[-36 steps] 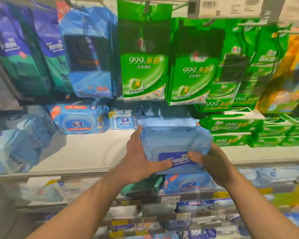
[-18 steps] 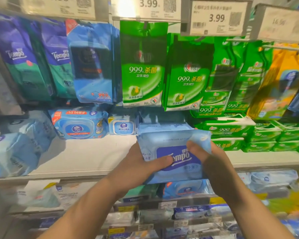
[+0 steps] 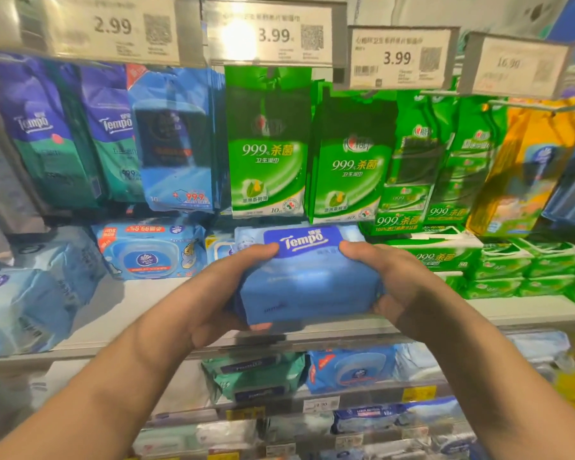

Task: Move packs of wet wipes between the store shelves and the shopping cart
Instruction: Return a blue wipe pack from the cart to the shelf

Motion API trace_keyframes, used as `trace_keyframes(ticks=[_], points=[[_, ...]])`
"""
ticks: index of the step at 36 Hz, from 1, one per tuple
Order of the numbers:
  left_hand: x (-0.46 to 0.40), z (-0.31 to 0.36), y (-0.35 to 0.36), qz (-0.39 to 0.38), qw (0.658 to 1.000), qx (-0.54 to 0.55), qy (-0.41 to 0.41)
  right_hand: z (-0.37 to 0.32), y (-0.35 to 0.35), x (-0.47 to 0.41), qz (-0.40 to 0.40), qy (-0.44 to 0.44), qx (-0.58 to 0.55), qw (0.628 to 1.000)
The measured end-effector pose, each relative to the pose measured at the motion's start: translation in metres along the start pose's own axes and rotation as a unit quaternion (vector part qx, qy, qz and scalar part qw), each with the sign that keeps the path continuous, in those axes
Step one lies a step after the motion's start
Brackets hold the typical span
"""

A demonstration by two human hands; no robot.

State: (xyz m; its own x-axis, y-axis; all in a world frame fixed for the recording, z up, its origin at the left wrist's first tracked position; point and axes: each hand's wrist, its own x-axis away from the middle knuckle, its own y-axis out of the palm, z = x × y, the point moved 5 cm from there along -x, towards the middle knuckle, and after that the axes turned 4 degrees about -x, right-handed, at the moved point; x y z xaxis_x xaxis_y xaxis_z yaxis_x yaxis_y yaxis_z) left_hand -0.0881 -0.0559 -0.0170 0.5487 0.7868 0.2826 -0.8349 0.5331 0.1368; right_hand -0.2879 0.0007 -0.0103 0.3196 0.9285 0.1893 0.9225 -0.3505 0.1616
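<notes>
While both hands, left hand (image 3: pixel 210 293) and right hand (image 3: pixel 402 287), grip the blue wipes pack (image 3: pixel 307 287) over the shelf (image 3: pixel 140 313) edge, it's mid-move. Cart isn't visible, so direction's unclear.

Soft matt blue plastic wipes pack (image 3: pixel 307 287), glossy green plastic sachets (image 3: pixel 268 154), smooth white shelf (image 3: pixel 140 310)

Shop: price tags (image 3: pixel 397 58) above shelves (image 3: pixel 153 313) stocked with wipes packs (image 3: pixel 268 154).
</notes>
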Motion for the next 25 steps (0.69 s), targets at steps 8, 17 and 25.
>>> trace_keyframes(ticks=[8, 17, 25], points=[[-0.012, 0.001, -0.004, 0.018, 0.999, 0.033, 0.007, -0.005, -0.001, -0.006, -0.064, -0.063, 0.061, 0.994], [-0.026, 0.001, -0.012, 0.028, 0.997, 0.019, 0.069, -0.004, -0.003, -0.014, -0.019, -0.134, 0.066, 0.989], [-0.049, 0.009, -0.020, 0.030, 0.984, -0.141, 0.109, -0.004, -0.009, -0.028, 0.043, -0.182, 0.134, 0.973]])
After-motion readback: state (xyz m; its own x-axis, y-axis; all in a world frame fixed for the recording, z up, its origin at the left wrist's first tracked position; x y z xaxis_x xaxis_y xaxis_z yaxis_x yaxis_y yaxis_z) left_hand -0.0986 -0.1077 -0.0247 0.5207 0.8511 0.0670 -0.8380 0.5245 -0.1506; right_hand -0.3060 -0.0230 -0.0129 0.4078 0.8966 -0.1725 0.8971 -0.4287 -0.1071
